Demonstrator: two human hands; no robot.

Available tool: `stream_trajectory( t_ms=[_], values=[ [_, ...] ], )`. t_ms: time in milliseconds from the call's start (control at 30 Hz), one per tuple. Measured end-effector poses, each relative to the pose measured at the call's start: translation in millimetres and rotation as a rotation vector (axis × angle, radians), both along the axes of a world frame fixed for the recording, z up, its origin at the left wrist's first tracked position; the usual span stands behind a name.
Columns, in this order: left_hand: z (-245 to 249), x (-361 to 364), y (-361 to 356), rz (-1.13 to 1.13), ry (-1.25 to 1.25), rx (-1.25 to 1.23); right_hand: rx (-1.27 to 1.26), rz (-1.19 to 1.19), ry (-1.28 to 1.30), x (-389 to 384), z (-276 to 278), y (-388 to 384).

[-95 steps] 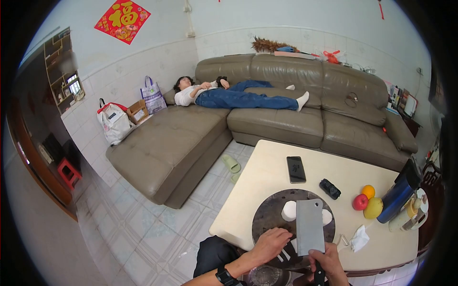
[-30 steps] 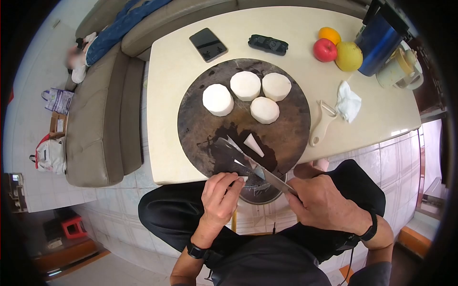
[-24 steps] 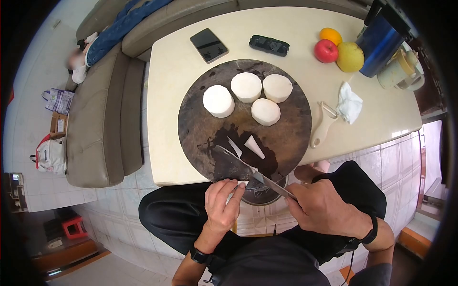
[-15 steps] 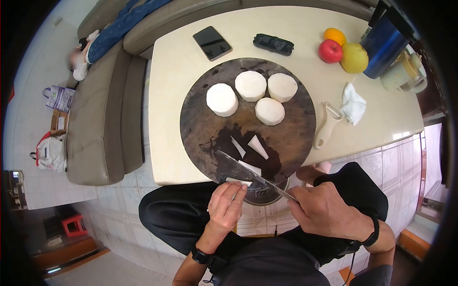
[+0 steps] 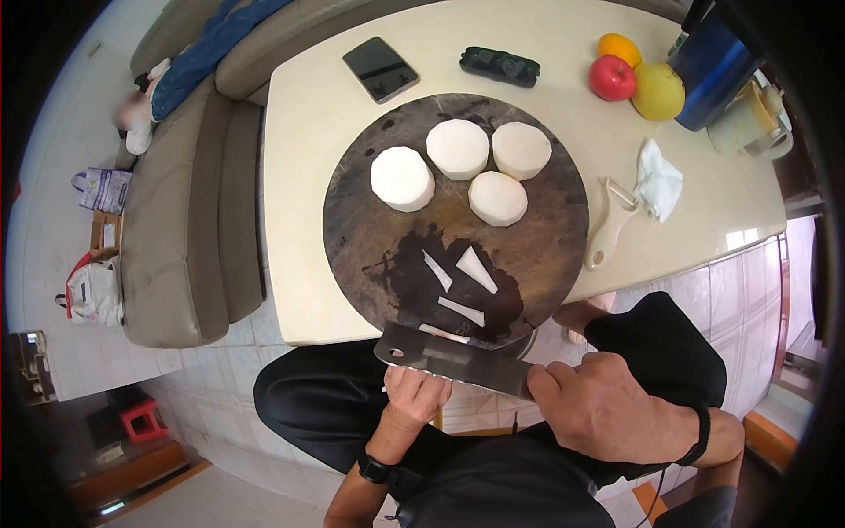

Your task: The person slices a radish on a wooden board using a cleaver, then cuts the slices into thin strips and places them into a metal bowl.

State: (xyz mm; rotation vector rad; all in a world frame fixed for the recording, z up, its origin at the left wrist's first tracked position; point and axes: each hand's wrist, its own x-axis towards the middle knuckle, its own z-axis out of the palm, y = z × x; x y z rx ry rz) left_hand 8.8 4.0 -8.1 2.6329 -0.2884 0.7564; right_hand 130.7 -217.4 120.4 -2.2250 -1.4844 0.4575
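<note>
My right hand (image 5: 612, 409) is closed around the handle of a cleaver (image 5: 453, 359). Its broad blade lies across the near rim of a round dark cutting board (image 5: 352, 255), tilted with its flat side showing. My left hand (image 5: 415, 398) is just below the blade, fingers curled together, tips hidden behind the steel. Thin white strips, like radish trimmings, lie on the wet part of the board: a narrow strip (image 5: 437, 271), a wider wedge (image 5: 476, 268), a third strip (image 5: 461, 311), and another strip (image 5: 444, 334) beside the blade. Several thick white radish rounds (image 5: 402, 179) stand farther back.
Right of the board lie a peeler (image 5: 609, 231) and a crumpled tissue (image 5: 657, 182). Along the back are a phone (image 5: 380, 69), a black bundle (image 5: 500, 67), an apple (image 5: 612, 78), other fruit and a blue flask (image 5: 711, 75). A person lies on the sofa (image 5: 180, 220).
The cleaver has swung left and nearer, its blade turning from edge-on to flat side up over my left fingers. My left hand has drawn back slightly from the near strip.
</note>
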Motion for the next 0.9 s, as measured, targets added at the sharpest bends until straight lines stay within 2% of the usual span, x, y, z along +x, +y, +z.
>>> stream_trajectory(
  t_ms=[367,700,900],
  values=[
    [-13,-18,1,0.040,0.107,-0.027,-0.172,0.146,0.050,14,8,6],
    [-1,-12,1,0.023,0.164,-0.128,-0.149,0.136,0.176,25,6,25],
    [-2,-11,2,0.019,0.114,-0.070,-0.136,0.169,0.210,30,7,40]
  ],
)
